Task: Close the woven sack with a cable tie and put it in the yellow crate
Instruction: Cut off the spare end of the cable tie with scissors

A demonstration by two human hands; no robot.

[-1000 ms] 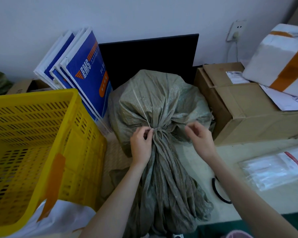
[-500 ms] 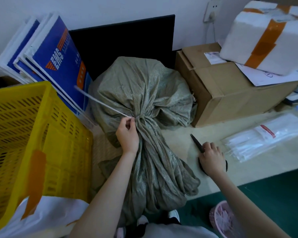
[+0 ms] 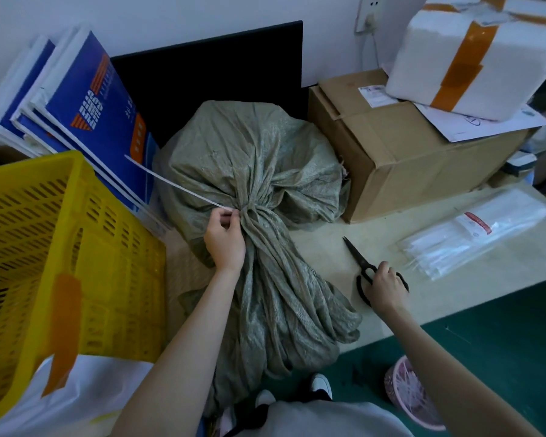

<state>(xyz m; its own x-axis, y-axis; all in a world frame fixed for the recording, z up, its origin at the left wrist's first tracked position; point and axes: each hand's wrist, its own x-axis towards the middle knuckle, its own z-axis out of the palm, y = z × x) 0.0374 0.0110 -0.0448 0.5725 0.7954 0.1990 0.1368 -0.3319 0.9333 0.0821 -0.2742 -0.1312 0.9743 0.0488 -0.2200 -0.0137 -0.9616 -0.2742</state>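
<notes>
clearly at risk: woven sack [image 3: 252, 171], lying on the table [image 3: 328, 257] just beside the yellow crate [image 3: 60, 247], neck pointing toward the wearer. left hand [image 3: 224, 241] pinching the cable tie [image 3: 171, 182] at the cinched neck, tail slanting up-left. right hand [image 3: 383, 287] curled round black scissors [image 3: 360, 260]. could nick the weave if cutting close, or slacken if pinch slips.

Cardboard box [image 3: 404, 159] (foam parcel [image 3: 473, 52] atop)

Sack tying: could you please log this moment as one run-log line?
sack neck cinched | left hand pinches cable tie tail | right hand on scissors | crate without sack
</notes>
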